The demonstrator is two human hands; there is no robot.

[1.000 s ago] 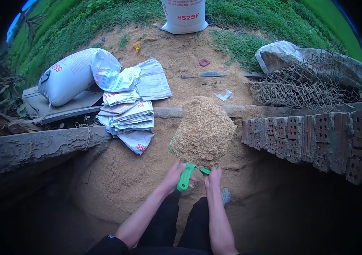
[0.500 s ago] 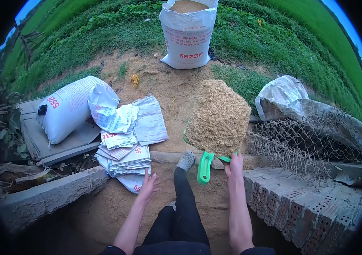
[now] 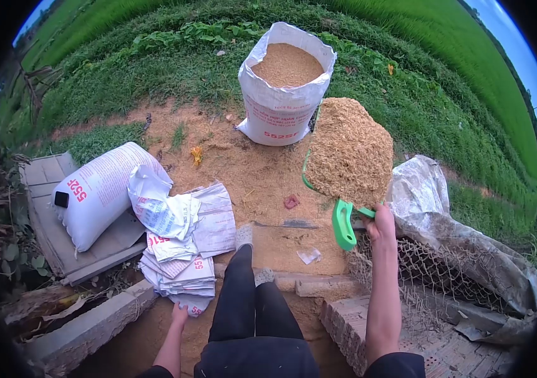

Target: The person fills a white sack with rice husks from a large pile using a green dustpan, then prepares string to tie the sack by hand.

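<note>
My right hand (image 3: 378, 223) grips the rear edge of a green dustpan (image 3: 343, 222) heaped with tan husks (image 3: 350, 151), held up in the air to the right of an open white sack (image 3: 286, 88) that stands on the ground, nearly full of the same husks. My left hand (image 3: 179, 313) is low, fingers apart, at the lower edge of a stack of folded empty sacks (image 3: 186, 252). My legs in dark trousers stretch forward over a concrete curb (image 3: 85, 324).
A filled white sack (image 3: 98, 189) lies on boards at left. Wire mesh (image 3: 445, 271) and a grey tarp (image 3: 419, 189) sit at right, with bricks (image 3: 344, 321) beside my legs. Sandy husk-covered ground (image 3: 249, 170) leads to grass beyond.
My view rose and moved toward the standing sack. The loaded dustpan went up and right in my right hand alone. My left hand let go of its handle and dropped toward the folded sacks.
</note>
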